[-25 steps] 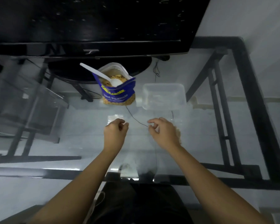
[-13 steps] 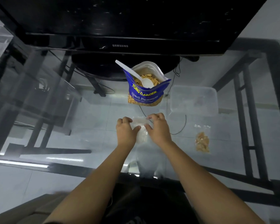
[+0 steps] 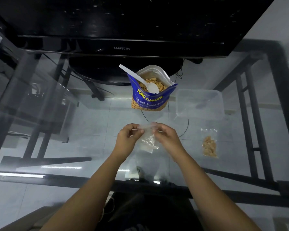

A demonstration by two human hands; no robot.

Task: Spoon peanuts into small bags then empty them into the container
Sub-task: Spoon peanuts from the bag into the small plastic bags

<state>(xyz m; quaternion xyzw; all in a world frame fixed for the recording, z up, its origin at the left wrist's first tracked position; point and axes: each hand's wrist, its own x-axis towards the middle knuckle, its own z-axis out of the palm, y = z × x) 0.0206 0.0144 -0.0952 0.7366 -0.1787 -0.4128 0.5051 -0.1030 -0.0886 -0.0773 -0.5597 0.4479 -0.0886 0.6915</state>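
My left hand (image 3: 128, 139) and my right hand (image 3: 167, 138) each pinch the top edge of a small clear bag (image 3: 148, 140) above the glass table, one hand on each side. The bag hangs between them and looks nearly empty. Behind them stands an open blue peanut pouch (image 3: 149, 97) full of peanuts, with a white plastic spoon (image 3: 140, 79) resting in it, handle pointing up-left. A clear plastic container (image 3: 199, 103) sits to the right of the pouch. A second small bag (image 3: 209, 145) holding peanuts lies flat on the table at the right.
The glass table (image 3: 73, 130) shows a black metal frame (image 3: 250, 134) and tiled floor beneath. A black Samsung monitor (image 3: 122, 24) on its stand fills the back. A thin black cable (image 3: 184, 130) runs across the glass near the container.
My hands have lifted the small clear bag and moved slightly apart at its top edge. The camera view has shifted left, so the pouch and container now sit further right.
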